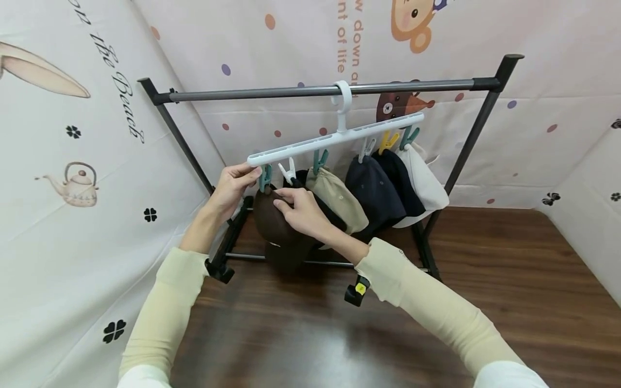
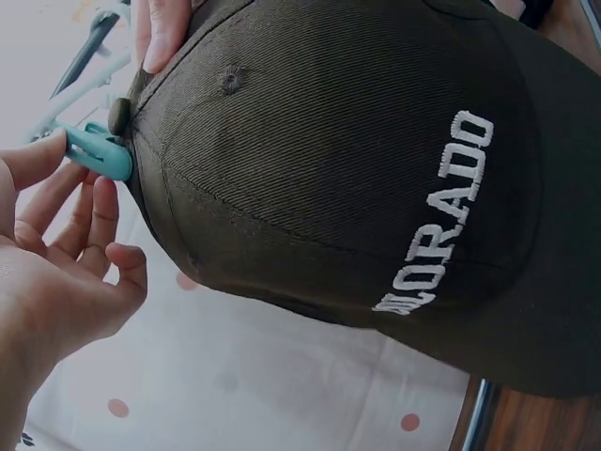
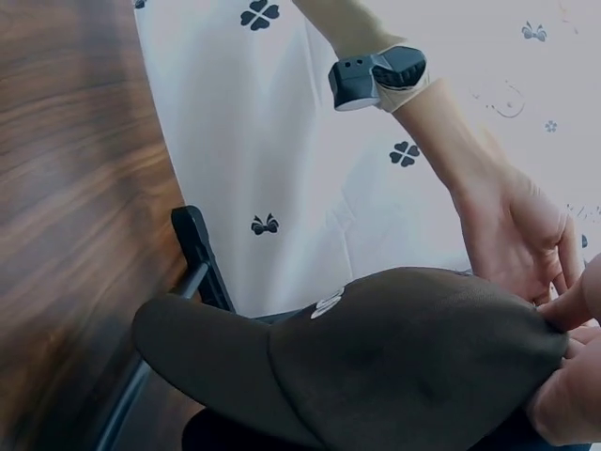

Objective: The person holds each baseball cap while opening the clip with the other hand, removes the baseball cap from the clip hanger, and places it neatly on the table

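Left hand (image 1: 230,187) pinches a teal clip (image 1: 266,178) at eleven o'clock on the brown cap (image 1: 271,218); right hand (image 1: 305,213) pinches the cap near twelve.

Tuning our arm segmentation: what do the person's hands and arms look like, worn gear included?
The left hand and right hand wear no gloves. Pale yellow sleeves cover the forearms, with white cloth above. Each wrist wears a black device; the right one shows a yellow patch.
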The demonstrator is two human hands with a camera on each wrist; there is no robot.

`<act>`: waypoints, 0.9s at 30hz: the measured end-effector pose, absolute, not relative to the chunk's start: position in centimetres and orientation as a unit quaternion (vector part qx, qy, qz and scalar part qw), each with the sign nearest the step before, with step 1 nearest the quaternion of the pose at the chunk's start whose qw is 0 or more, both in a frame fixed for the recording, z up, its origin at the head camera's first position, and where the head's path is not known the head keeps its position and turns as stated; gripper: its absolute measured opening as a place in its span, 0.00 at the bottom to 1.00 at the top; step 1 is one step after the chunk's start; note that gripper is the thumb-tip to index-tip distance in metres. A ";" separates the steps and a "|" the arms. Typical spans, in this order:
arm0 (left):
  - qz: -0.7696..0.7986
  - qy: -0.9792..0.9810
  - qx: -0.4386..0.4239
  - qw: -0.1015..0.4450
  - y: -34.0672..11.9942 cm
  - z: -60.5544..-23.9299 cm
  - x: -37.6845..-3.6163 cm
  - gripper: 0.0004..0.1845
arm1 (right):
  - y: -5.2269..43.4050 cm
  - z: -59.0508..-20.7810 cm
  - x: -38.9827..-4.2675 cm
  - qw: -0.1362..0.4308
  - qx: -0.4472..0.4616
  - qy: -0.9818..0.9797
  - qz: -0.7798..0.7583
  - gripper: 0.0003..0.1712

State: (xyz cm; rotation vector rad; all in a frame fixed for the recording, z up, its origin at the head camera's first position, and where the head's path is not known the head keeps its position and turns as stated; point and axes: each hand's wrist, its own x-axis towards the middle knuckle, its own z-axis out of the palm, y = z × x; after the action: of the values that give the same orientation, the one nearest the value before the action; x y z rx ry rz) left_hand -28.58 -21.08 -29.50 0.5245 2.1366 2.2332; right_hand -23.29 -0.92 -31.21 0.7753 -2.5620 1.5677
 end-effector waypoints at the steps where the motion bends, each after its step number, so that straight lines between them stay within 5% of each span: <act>1: 0.715 0.680 0.165 0.005 -21.0 -29.6 -28.5 0.18 | -0.8 -31.3 -23.2 0.017 0.248 -0.827 0.505 0.17; 13: 0.745 0.647 0.160 0.002 -21.0 -30.3 -28.4 0.19 | 0.0 -32.4 -22.6 -0.020 0.244 -0.835 0.493 0.15; 27: 0.720 0.676 0.154 0.026 -21.3 -29.1 -28.8 0.15 | 4.0 -32.5 -20.8 -0.133 0.223 -0.800 0.542 0.21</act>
State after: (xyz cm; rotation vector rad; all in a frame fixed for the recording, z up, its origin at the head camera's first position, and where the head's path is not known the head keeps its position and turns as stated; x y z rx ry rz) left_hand -28.84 -21.30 -29.12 0.4768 2.0892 2.2246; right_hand -20.78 3.99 -32.47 0.7660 -2.7498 1.8624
